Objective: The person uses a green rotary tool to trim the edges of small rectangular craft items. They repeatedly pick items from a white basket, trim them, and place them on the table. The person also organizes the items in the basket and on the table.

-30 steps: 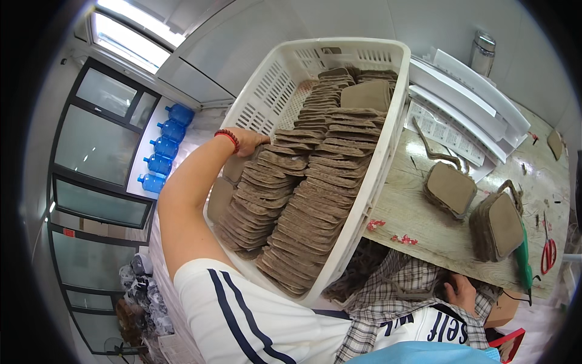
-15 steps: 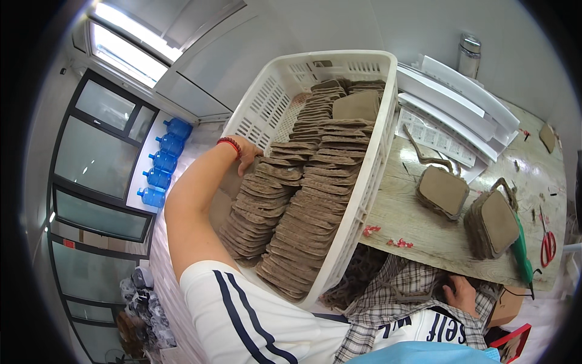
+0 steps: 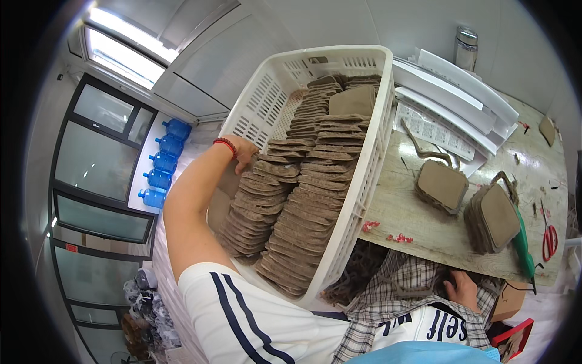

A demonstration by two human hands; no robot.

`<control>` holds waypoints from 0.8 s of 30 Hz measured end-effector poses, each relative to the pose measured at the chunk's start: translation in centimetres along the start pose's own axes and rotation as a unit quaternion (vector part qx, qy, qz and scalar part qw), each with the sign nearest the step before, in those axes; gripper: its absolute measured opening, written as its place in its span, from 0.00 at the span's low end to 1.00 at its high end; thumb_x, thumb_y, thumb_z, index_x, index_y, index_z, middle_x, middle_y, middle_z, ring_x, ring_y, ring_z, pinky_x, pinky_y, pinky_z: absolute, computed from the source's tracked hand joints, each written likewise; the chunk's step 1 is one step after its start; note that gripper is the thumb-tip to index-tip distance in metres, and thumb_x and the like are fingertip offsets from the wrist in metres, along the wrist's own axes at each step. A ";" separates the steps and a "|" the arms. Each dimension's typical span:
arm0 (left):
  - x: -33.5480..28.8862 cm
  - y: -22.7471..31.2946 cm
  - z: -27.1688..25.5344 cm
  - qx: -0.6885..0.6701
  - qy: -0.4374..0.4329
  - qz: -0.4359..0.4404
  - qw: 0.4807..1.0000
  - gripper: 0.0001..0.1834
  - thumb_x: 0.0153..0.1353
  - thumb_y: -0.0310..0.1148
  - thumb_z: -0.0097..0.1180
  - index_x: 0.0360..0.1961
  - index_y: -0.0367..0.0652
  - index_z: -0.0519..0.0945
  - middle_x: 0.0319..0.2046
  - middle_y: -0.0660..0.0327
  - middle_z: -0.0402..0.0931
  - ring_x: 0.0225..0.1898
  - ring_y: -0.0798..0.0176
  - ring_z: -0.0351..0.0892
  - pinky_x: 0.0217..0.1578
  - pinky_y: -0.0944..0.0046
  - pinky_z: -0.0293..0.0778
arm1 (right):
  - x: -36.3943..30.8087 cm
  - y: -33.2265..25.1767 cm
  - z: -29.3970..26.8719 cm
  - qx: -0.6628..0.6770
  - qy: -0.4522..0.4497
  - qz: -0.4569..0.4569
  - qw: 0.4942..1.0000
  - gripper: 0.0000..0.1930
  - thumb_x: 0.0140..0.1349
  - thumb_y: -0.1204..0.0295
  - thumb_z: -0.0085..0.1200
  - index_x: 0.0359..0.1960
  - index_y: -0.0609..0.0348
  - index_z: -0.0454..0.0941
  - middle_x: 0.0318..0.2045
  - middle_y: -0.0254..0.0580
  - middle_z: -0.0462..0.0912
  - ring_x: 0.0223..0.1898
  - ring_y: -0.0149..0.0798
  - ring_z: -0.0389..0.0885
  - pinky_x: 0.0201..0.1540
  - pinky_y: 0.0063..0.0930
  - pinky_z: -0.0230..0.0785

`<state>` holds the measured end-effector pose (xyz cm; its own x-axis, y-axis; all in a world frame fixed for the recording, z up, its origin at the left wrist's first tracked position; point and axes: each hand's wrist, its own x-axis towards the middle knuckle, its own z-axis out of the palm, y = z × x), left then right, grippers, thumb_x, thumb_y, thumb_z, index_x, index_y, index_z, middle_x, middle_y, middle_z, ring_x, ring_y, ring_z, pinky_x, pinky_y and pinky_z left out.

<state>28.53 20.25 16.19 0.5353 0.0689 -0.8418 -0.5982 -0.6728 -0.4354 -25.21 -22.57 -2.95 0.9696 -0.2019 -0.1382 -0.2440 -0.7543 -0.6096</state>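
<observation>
A white slatted plastic crate [image 3: 379, 151] holds two long rows of brown, flat, rounded-square pads [image 3: 315, 212] stacked on edge. My left hand [image 3: 244, 153], with a red beaded bracelet at the wrist, reaches over the crate's left side. Its fingertips touch the left row of pads; its fingers look spread, though partly hidden. One pad [image 3: 353, 101] lies face up at the far end of the crate. My right hand [image 3: 463, 291] rests low by the table's front edge, over a checked cloth [image 3: 418, 273], with its fingers loosely stretched and nothing visible in it.
On the wooden table [image 3: 394, 206] to the right stand two stacks of similar pads [image 3: 441, 185], a green-handled tool [image 3: 522, 249], red scissors [image 3: 549, 239], red scraps and brown strips. White papers [image 3: 448, 115] and a steel flask [image 3: 467, 48] lie behind. Blue water bottles [image 3: 163, 161] line the left.
The view has shifted slightly. My left hand stays at the left row of pads, its fingers moved only a little; my right hand has not visibly moved.
</observation>
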 end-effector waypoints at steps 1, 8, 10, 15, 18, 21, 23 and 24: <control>-0.4 -0.3 0.3 -0.010 0.038 0.013 0.999 0.53 0.26 0.26 0.75 0.62 0.39 0.66 0.53 0.48 0.75 0.57 0.48 0.73 0.51 0.58 0.72 | -0.1 0.0 -0.1 -0.006 -0.001 -0.005 1.000 0.19 0.51 0.72 0.62 0.45 0.62 0.75 0.36 0.52 0.79 0.39 0.55 0.78 0.40 0.43 0.71; -5.0 -5.1 4.2 -0.194 0.248 0.034 0.948 0.48 0.27 0.26 0.74 0.57 0.38 0.69 0.49 0.46 0.77 0.53 0.46 0.75 0.51 0.56 0.72 | -0.7 -0.2 -0.4 0.001 -0.003 -0.019 1.000 0.18 0.53 0.72 0.60 0.46 0.63 0.75 0.36 0.52 0.78 0.39 0.55 0.77 0.40 0.43 0.71; -8.2 -4.2 4.8 -0.239 0.305 0.012 0.922 0.46 0.28 0.27 0.74 0.56 0.38 0.70 0.47 0.46 0.78 0.52 0.46 0.76 0.51 0.56 0.72 | -1.1 -0.2 -0.5 0.000 0.000 -0.022 1.000 0.19 0.53 0.72 0.60 0.47 0.64 0.75 0.36 0.52 0.78 0.40 0.55 0.77 0.41 0.43 0.70; -14.1 -4.9 7.6 -0.320 0.482 -0.052 0.814 0.40 0.29 0.31 0.74 0.51 0.37 0.74 0.47 0.46 0.79 0.49 0.50 0.78 0.51 0.59 0.72 | -1.7 -0.6 -0.9 0.012 0.006 -0.063 0.998 0.20 0.54 0.72 0.60 0.49 0.62 0.74 0.34 0.51 0.77 0.37 0.55 0.76 0.38 0.42 0.69; -17.5 -4.8 8.1 -0.428 0.557 -0.028 0.711 0.37 0.35 0.29 0.71 0.52 0.36 0.74 0.48 0.50 0.79 0.50 0.54 0.78 0.52 0.62 0.72 | -2.1 -0.2 -1.5 0.018 0.025 -0.085 0.996 0.20 0.54 0.72 0.60 0.50 0.61 0.74 0.33 0.50 0.76 0.35 0.54 0.76 0.37 0.42 0.68; -20.8 2.2 6.2 -0.623 0.502 0.194 0.567 0.33 0.43 0.25 0.62 0.55 0.34 0.72 0.49 0.52 0.78 0.52 0.56 0.77 0.54 0.61 0.71 | -2.2 0.0 -2.7 0.027 0.093 -0.145 0.985 0.20 0.54 0.74 0.60 0.50 0.61 0.75 0.34 0.50 0.77 0.37 0.55 0.76 0.39 0.43 0.69; -23.3 8.8 4.4 -0.676 0.425 0.309 0.517 0.32 0.44 0.24 0.57 0.56 0.31 0.71 0.49 0.52 0.78 0.51 0.56 0.78 0.55 0.60 0.72 | -2.1 -0.5 -4.6 0.028 0.086 -0.134 0.987 0.18 0.55 0.74 0.60 0.48 0.60 0.76 0.35 0.48 0.78 0.37 0.53 0.77 0.39 0.41 0.70; -24.0 12.2 3.6 -0.684 0.384 0.351 0.511 0.32 0.45 0.24 0.57 0.56 0.31 0.71 0.49 0.51 0.78 0.51 0.57 0.78 0.55 0.61 0.72 | -1.9 0.0 -4.6 0.025 0.119 -0.154 0.981 0.17 0.55 0.74 0.60 0.47 0.60 0.76 0.35 0.48 0.78 0.37 0.52 0.77 0.38 0.41 0.70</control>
<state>6.27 13.02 29.97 0.8659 -0.4990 -0.0351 -0.1080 -0.2551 0.9609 -27.11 -25.06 0.96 0.9638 -0.1146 0.2407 0.0660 -0.7720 -0.6322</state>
